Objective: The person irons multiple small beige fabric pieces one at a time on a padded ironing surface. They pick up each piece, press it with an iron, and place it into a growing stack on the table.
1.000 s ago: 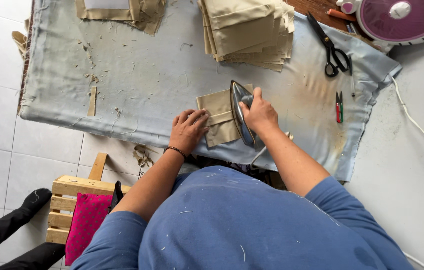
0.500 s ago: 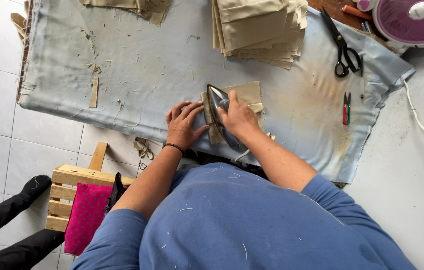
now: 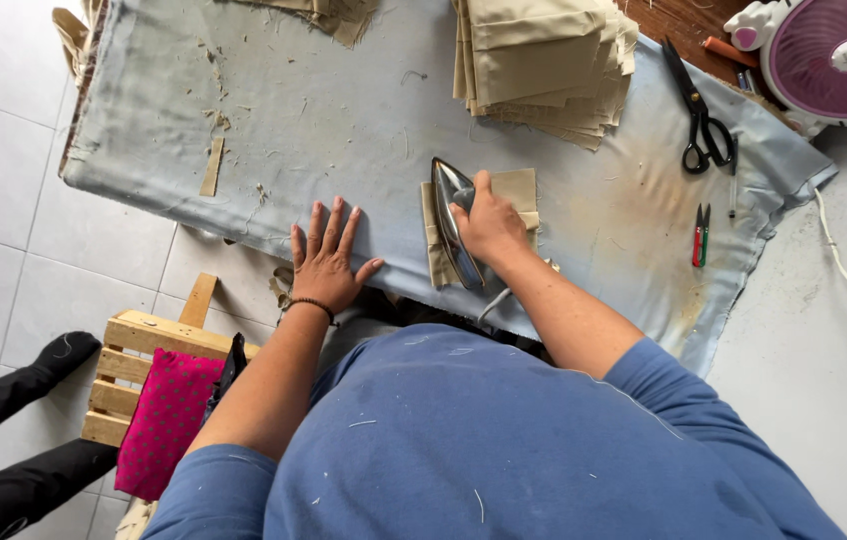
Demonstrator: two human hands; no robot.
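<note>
Iron on tan patch, rt hand gripping

Iron [image 3: 451,222] sits on a folded tan patch [image 3: 518,200] near counter [image 3: 343,120] front edge; patch partly hidden under iron & hand. Rt hand [image 3: 488,225] has its fingers wrapped shut round the handle, which is mostly covered. Lt hand [image 3: 328,262] lies flat, fingers spread wide, holding nothing, just left of the patch. Cloth stack [image 3: 543,60] & scissors [image 3: 698,115] sit farther back; fan [image 3: 838,55] cut off at corner.
</note>
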